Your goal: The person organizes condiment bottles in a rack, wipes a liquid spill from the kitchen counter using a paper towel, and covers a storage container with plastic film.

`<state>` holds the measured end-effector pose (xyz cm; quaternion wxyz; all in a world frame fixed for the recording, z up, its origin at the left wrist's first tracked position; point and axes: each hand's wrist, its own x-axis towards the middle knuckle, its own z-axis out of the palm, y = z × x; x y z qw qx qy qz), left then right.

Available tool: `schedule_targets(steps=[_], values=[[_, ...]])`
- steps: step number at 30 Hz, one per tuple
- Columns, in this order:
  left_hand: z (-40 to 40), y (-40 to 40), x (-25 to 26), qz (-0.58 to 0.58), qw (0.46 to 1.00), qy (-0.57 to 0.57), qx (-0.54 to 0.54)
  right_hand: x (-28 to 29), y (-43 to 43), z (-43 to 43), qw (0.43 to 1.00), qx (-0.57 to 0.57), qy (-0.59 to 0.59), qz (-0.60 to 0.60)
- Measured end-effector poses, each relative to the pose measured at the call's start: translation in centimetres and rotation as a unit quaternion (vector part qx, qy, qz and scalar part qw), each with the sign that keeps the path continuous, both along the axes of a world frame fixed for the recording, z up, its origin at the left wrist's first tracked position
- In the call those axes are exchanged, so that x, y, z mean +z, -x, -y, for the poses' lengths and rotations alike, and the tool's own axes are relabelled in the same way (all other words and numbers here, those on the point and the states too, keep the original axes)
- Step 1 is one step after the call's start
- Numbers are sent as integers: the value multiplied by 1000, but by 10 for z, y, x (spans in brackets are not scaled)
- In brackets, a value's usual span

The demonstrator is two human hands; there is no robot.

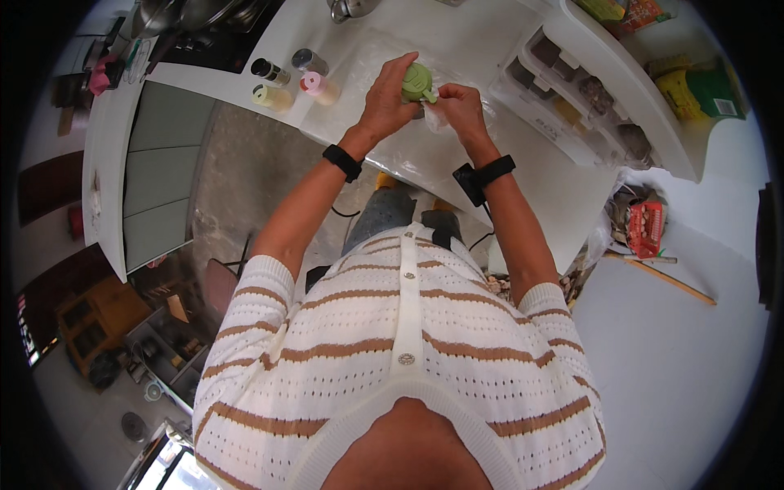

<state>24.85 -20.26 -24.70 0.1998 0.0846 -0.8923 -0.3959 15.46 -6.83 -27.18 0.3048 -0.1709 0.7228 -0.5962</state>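
Note:
My left hand (387, 101) grips a small container with a green lid (418, 81), its flip spout turned towards my right hand. Much of the container's body is hidden by the fingers. Pinched in my right hand (462, 113) is a crumpled white tissue or cloth (435, 116), pressed against the container just under the spout. Both hands are above the counter near its front edge. To their left stand several seasoning jars: one with a pink lid (320, 87), one with a pale yellow-green lid (272, 98), one black-capped (269, 71) and one grey-capped (310, 62).
Clear plastic film covers the white counter (539, 153). A white-framed storage box (563, 104) with transparent compartments stands at the right, under a shelf (637, 79) with food packets. A black cooktop (208, 52) holding pans lies at the upper left. A red basket (646, 229) sits lower right.

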Motion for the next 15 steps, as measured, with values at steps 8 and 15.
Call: schedule_targets(steps=[8, 15], values=[[4, 2, -1, -31, 999, 25, -8, 21, 11, -1, 926, 117, -131, -334], [5, 5, 2, -29, 998, 56, -1, -3, 4, -18, 970, 143, 38, -194]])
